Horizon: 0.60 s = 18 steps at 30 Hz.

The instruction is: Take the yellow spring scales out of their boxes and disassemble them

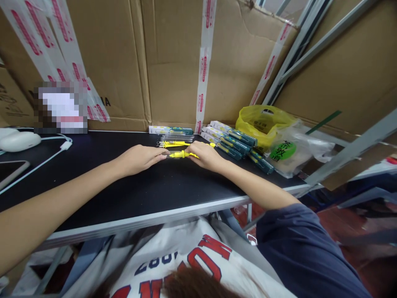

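Observation:
Over the black tabletop my left hand point(139, 159) and my right hand point(204, 155) meet on a slim yellow pen-like thing point(177, 154) with a clear end. The left fingertips pinch the clear end; the right fingers are closed round the yellow end, which they partly hide. Just behind, similar slim yellow pieces point(170, 144) lie on the table, with several clear tubes point(176, 138) beyond them. One yellow rounded end point(212, 145) shows past my right hand.
Green-and-white boxes point(231, 138) are stacked at the right, and another box point(170, 130) lies by the cardboard point(173, 74). A yellow bag point(248, 122) and a clear bag point(287, 159) stand beyond. At left are a white cable point(46, 161) and a phone point(10, 171).

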Tool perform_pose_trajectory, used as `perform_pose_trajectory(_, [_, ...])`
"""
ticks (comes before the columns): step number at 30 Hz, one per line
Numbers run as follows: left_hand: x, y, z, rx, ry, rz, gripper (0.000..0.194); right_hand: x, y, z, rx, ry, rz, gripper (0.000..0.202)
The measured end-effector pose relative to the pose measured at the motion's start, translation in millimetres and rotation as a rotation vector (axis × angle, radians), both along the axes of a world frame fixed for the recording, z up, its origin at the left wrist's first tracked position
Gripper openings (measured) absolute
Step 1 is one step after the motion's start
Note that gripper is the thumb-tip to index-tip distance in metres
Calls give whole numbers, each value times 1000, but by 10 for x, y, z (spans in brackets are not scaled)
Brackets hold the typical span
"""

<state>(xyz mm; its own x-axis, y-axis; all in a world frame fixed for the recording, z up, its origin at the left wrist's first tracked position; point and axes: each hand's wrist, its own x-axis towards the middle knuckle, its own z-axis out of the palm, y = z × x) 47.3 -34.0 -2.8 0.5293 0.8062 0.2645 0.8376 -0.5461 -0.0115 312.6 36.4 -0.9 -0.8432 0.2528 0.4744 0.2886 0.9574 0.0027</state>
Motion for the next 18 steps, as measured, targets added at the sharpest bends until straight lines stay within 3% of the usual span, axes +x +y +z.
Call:
perform_pose_trajectory(2, [1,-2,1,-1,3,3,51,1,-24,21,3,7,-8,11])
perform_pose_trajectory(4, [4,-5,1,-5,3,3,52,0,-44,34,-99,63,-25,24])
perform_pose_trajectory(11, [15,5,-30,17,6,7,52,-73,33,-81,-787,171,-130,66])
perform_pose_trajectory(14, [19,11,-34,9,28,20,52,-111,49,-122,-917,143,-122,65])
perform_pose_trajectory(18, [24,10,-18,-12,40,40,52,-122,15,-91,-961,152,-50,54])
